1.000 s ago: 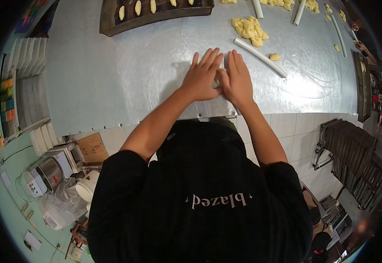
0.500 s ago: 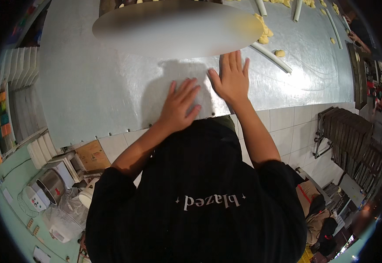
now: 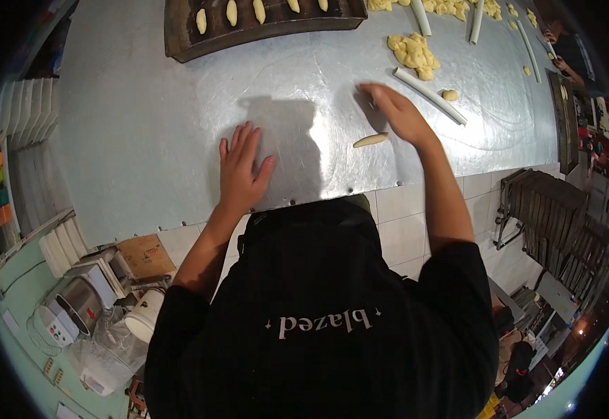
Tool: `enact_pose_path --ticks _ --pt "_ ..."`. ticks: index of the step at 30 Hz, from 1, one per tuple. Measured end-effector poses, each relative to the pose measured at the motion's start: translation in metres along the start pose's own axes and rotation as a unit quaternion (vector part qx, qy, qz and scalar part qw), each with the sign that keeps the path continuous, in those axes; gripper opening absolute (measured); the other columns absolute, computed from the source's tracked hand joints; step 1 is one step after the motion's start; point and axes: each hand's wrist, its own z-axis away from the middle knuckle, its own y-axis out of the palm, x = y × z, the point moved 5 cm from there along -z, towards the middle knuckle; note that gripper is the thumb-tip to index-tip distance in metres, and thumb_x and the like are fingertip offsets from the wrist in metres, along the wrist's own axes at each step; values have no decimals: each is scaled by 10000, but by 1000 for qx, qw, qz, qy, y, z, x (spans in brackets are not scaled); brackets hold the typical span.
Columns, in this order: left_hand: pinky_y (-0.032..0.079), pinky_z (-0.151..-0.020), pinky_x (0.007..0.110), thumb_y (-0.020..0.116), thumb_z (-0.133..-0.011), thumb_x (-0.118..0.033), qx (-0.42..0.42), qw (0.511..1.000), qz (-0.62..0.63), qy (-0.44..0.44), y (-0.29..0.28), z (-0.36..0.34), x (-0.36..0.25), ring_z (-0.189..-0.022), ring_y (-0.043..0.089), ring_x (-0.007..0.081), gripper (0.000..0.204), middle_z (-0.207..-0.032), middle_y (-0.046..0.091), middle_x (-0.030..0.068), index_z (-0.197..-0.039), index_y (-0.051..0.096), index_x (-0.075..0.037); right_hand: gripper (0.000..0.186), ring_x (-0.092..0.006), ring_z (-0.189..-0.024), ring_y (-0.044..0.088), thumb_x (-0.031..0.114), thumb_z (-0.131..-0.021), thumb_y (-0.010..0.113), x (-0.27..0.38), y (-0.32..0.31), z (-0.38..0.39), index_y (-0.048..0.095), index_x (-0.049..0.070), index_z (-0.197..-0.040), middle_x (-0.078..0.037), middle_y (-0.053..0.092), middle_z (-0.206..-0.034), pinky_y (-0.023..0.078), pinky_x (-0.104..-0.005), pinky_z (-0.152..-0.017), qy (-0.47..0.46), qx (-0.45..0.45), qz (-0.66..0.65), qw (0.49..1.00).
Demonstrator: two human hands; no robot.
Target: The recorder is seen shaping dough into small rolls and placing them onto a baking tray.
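Observation:
My left hand [image 3: 241, 167] rests on or just over the metal tabletop, fingers spread, holding nothing. To its right, close to the front edge, a slim piece of pale dough with tapered ends [image 3: 370, 140] lies by itself. My right hand [image 3: 400, 117] is just beyond and right of that piece, tilted on its side with fingers stretched out and nothing in them. Whether it touches the table cannot be made out. A white rolling rod [image 3: 430, 96] lies slantwise beyond it, with a small dough ball [image 3: 449, 95] alongside.
At the far left of centre sits a dark metal tray [image 3: 262, 42] holding several shaped dough pieces. A heap of yellow dough chunks [image 3: 413, 54] is right of it, with more rods and dough behind. Another person's hand [image 3: 561, 63] works at the far right.
My hands have moved apart, the left one leftward and the right one rightward while turning onto its side. The slim dough piece, not visible before, now shows between them.

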Motion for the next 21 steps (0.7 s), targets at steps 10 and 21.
enact_pose_path --ticks 10,21 --pt "189 -1128 579 621 -894 -196 -156 984 -8 -87 -68 -13 102 -1365 374 389 510 -1444 460 170 -1352 486 -17 190 -294 -794 640 104 -760 736 59 11 44 713 70 -945 -89 682 -849 501 -391 -716 -185 -42 294 937" --pt "182 -1124 582 606 -882 -314 -143 962 -90 -214 -72 -33 122 -1377 346 363 567 -1462 443 133 -1360 477 -38 271 -330 -904 648 244 -812 731 212 -11 -251 674 67 -1009 -122 696 -922 511 -424 -773 -271 -482 164 817"
